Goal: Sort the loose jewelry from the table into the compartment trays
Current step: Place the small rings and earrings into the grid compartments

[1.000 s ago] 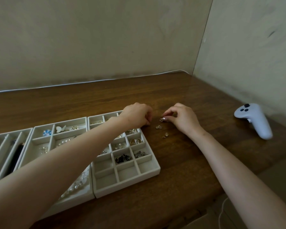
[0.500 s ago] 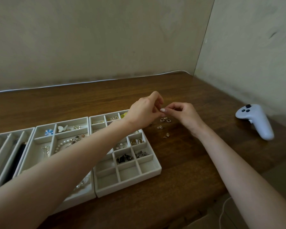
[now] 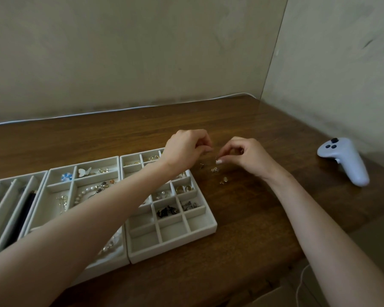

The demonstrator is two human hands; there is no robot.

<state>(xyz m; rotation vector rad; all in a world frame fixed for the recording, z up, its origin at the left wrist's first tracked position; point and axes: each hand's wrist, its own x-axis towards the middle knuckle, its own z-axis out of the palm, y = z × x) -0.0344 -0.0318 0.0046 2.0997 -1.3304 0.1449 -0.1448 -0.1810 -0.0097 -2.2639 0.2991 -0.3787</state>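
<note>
Several small loose jewelry pieces [image 3: 214, 169] lie on the wooden table [image 3: 242, 218] just right of the small-grid tray [image 3: 208, 229]; one gold piece [image 3: 224, 180] lies nearest me. My right hand [image 3: 248, 156] hovers over them and pinches a tiny silver piece [image 3: 217, 160] at its fingertips. My left hand [image 3: 185, 149] hangs over the tray's far right corner with fingers curled and thumb and forefinger pressed together; anything between them is too small to see. My left forearm hides part of the grid tray.
A middle tray [image 3: 84, 169] holds pearls, a butterfly piece and a blue piece. A long-slot tray [image 3: 9, 191] sits at the far left with a dark item. A white controller [image 3: 344, 160] lies at the right by the wall. The table's front edge is close.
The hands met fingertip to fingertip above the loose pieces half a second ago. They have since drawn apart, and the right hand has dropped back toward the pile.
</note>
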